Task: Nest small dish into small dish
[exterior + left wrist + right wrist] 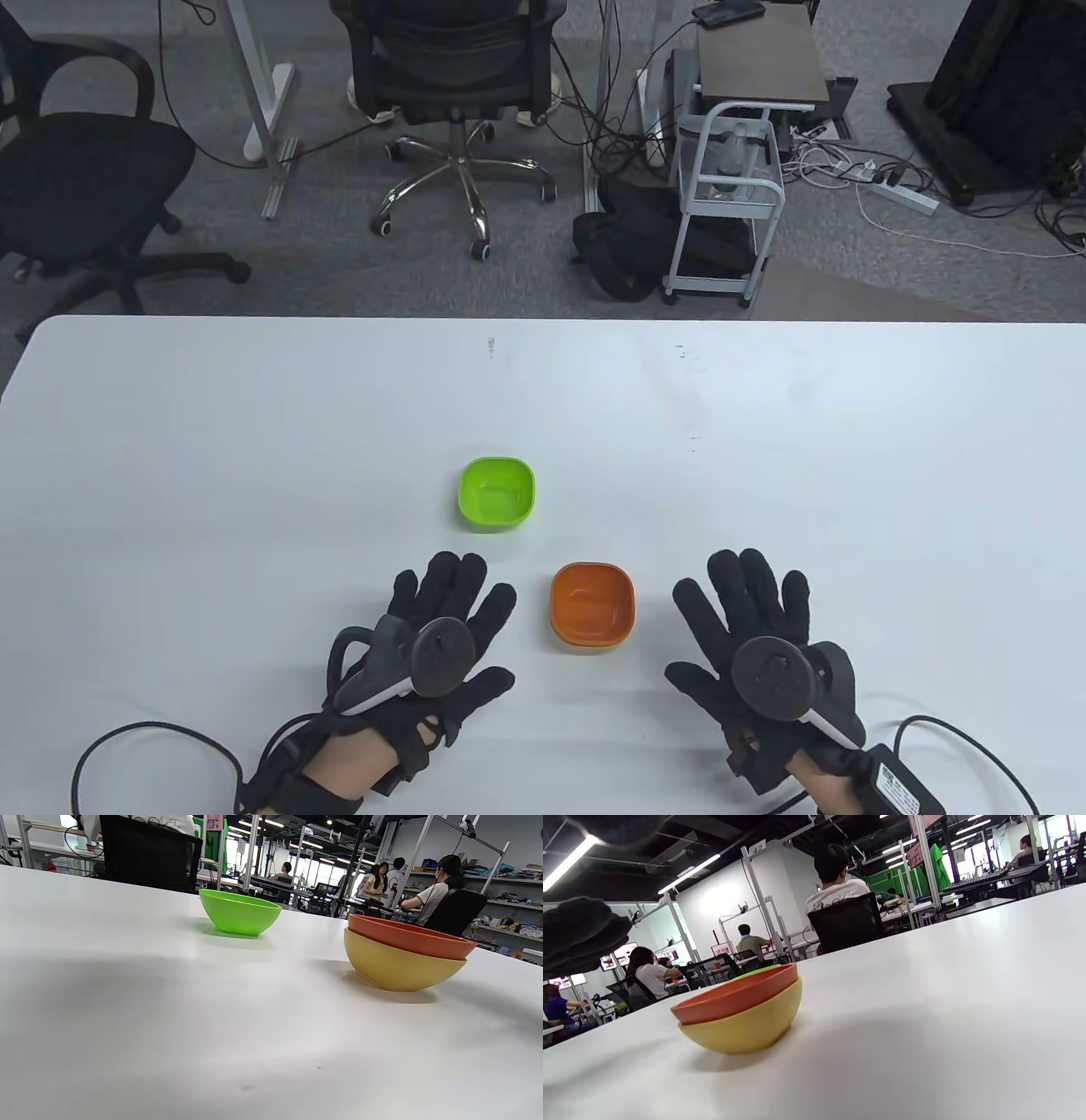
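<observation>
A small orange dish (592, 602) sits nested in a yellow dish (585, 647) on the white table (254, 441), between my two hands. The wrist views show the orange dish (409, 935) (734, 997) inside the yellow one (398, 967) (746, 1027). A small green dish (496, 493) (239, 911) stands alone, farther back and to the left. My left hand (441, 624) lies flat and open on the table left of the stack. My right hand (751, 620) lies flat and open to its right. Neither hand holds anything.
Beyond the table's far edge are office chairs (450, 76), a white trolley (721, 195) and floor cables. A cable (136, 739) runs from my left wrist across the near table. My right hand's gloved fingers (581, 933) show at the right wrist view's left edge.
</observation>
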`<state>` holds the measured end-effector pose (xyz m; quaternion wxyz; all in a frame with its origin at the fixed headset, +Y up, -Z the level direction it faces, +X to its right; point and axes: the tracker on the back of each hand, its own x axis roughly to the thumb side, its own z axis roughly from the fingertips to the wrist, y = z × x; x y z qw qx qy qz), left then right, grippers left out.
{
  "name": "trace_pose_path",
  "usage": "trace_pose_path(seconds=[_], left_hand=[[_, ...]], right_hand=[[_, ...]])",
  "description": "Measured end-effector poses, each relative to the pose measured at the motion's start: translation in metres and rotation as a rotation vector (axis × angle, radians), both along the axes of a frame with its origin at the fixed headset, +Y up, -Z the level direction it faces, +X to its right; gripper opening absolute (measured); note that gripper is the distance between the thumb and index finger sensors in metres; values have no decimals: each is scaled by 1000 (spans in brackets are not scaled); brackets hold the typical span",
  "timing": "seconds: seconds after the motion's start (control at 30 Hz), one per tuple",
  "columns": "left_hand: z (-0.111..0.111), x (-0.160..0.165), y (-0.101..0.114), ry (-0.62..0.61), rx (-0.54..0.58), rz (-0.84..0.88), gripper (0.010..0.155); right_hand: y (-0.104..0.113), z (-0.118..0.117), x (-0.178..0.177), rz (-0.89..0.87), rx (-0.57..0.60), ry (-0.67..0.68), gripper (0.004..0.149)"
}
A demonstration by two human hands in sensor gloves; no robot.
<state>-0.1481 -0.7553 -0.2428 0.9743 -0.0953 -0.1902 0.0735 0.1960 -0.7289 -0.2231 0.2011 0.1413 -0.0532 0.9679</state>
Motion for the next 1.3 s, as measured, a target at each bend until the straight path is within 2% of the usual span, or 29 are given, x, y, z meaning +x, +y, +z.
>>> trace_pose_path(seconds=[0.57,0.67,0.8,0.87,0.97,1.1,1.13,1.3], left_hand=[[-3,5,-1,29,-8,-23,82],[-19,12,6,42,-3,-73,81],[-59,19,22,121,-11,-89,81],[-89,25,32,217,2,-60,80],[-119,28,34,357,-23,-75,77],[-138,29,8,411,-23,-72,78],[-140,29,1,401,-63,-99,78],[-142,19,-21,408,-101,-154,78]], right_hand=[[-1,-5,-2,-10,-24,16,76],[-1,-5,-2,-8,-25,19,75],[-1,-5,-1,-19,-31,27,76],[-1,-5,-2,-24,-30,31,75],[-1,-4,-2,-24,-28,36,74],[-1,-4,-1,-17,-35,38,74],[0,-4,0,-18,-31,37,74],[1,-4,3,-9,-23,28,73]])
